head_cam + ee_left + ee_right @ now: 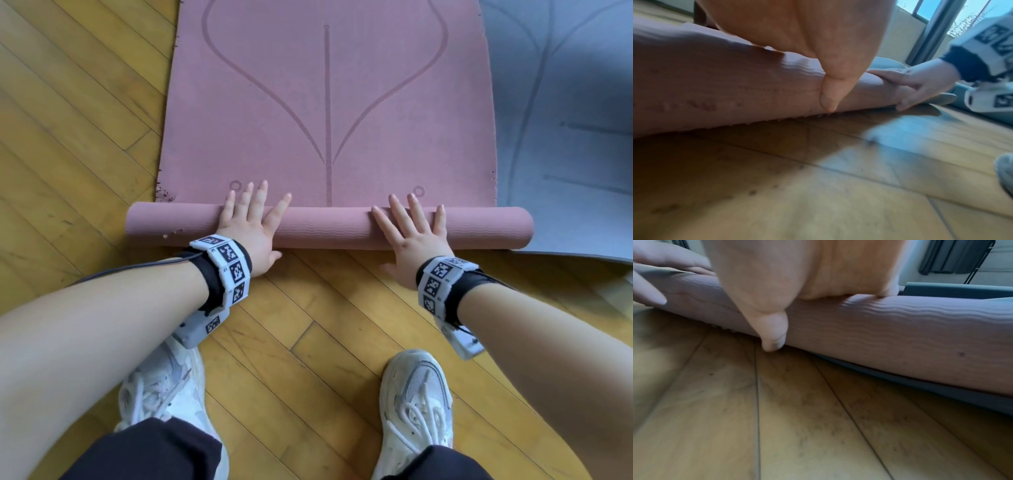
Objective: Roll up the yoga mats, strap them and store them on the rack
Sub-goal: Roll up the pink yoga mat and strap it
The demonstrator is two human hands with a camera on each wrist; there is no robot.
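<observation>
The pink yoga mat [329, 102] lies on the wooden floor [85, 137], and its near end is already rolled into a thick roll [329, 228] that runs from 9 o'clock to 3 o'clock across the head view, just in front of the person. The flat part of the mat extends away from the roll toward 12 o'clock, with a leaf-like line pattern on it. The left hand [251, 228] rests on top of the roll at its left part, the fingers [260, 197] straight and spread apart, their tips reaching over the roll to the flat mat. The right hand [412, 240] rests on the right part of the roll in the same way, fingers spread and straight. In both wrist views the thumb points down along the near side of the roll, close to the floor. A grey mat [565, 137] lies flat at 2 o'clock, just beside the pink one, and the right end of the roll lies over its edge. Each wrist carries a black band with white marker blocks [229, 270]. Two white sneakers [416, 407] stand on the floor at 6 o'clock, under the arms.
</observation>
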